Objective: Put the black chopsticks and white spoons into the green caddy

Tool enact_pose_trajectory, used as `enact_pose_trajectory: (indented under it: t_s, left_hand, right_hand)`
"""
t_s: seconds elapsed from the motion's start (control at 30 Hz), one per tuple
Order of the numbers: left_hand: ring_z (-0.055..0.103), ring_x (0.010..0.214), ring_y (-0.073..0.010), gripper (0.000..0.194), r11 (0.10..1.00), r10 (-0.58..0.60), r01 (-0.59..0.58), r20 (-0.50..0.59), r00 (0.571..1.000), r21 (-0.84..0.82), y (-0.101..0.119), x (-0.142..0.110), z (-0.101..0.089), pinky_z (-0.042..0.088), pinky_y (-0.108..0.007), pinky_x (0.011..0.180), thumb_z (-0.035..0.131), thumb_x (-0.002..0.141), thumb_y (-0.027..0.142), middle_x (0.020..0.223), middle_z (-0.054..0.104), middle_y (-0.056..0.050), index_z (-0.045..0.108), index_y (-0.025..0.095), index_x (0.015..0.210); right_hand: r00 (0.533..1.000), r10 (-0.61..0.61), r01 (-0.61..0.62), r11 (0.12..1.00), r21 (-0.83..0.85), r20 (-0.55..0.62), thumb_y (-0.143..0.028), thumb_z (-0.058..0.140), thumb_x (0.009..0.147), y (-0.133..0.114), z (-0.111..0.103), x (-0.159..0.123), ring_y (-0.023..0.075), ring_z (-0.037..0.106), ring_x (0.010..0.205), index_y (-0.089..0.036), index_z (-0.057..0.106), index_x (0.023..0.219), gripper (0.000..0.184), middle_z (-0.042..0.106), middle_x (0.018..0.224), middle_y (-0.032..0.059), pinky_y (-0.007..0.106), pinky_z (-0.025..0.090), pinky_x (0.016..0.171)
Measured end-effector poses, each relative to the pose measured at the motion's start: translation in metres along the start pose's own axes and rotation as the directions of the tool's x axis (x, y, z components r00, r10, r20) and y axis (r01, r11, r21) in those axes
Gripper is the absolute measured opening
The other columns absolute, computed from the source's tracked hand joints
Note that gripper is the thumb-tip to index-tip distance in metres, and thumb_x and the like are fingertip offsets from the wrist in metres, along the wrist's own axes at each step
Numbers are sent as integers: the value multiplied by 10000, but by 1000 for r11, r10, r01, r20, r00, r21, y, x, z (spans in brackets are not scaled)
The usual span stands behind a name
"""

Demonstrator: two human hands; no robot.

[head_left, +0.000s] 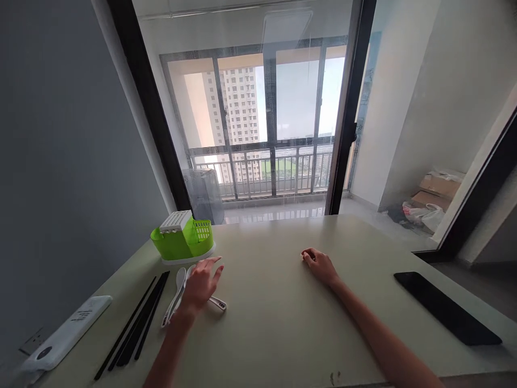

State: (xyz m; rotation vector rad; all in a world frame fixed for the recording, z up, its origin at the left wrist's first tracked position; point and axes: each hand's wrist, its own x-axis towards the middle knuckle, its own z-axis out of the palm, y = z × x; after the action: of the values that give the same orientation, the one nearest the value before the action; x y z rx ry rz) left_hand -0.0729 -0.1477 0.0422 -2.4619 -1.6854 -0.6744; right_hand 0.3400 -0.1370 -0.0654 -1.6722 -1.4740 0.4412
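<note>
My left hand (200, 284) hovers over or rests on several white spoons (180, 280), its fingers stretched out and the thumb apart. It hides part of the spoons, and one patterned spoon handle (218, 304) sticks out to its right. Whether the hand touches them I cannot tell. My right hand (321, 266) lies on the table with its fingers curled in, and nothing shows in it. Beyond the left hand stands a green cutlery holder (173, 247) with a white slotted top. Black chopsticks (139, 326) lie in a loose bunch left of the spoons.
The pale table (274, 328) reaches to a glass sliding door. At its left edge lies a long white box (72, 334), with a socket on the wall beside it. A flat black object (444, 307) lies at the right. Cardboard boxes (440, 188) and bags are on the floor beyond.
</note>
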Motion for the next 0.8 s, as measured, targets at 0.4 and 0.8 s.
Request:
enact_pose_trajectory:
  t_s: [0.4,0.8]
  left_hand:
    - [654,1060,-474,790,692,-687,560,177,705,456,-141,-84,-74,517,-489,807,452,703,752,1110,691,-304,710,61,984]
    - [703,882,-368,262,753,-637,497,287,716,432,-140,-81,-66,508,-421,717,576,726,442,874,712,-145,508,222,599]
  right_hand:
    - [1000,16,-16,1000,5,-22,-380,469,896,-5,-1,0,205,696,895,-244,734,950,303,768,978,35,283,477,802]
    - [1000,0,0,1000,-8,-14,-398,448,907,-2,0,1,208,693,904,-231,732,973,336,765,993,47,290,480,821]
